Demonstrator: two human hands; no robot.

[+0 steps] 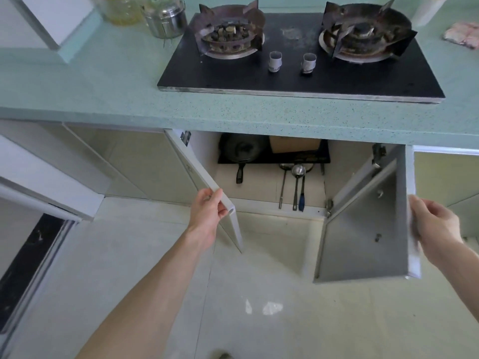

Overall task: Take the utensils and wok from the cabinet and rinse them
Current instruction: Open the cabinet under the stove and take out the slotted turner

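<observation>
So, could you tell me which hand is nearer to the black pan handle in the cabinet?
Left. The left hand grips the left door's edge, just below-left of the black pan handle. The right hand holds the right door's edge, far to the handle's right.

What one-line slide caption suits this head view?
Both hands, left and right, hold the cabinet doors open, showing wok and utensils under the stove.

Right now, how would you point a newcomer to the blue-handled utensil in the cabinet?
Find the black stove on the green counter; directly beneath it the cabinet stands open, both doors held wide. On its floor three long utensils lie side by side, handles toward the viewer. Take the rightmost one: its handle is dark blue, while its two neighbours are bare metal.
</observation>
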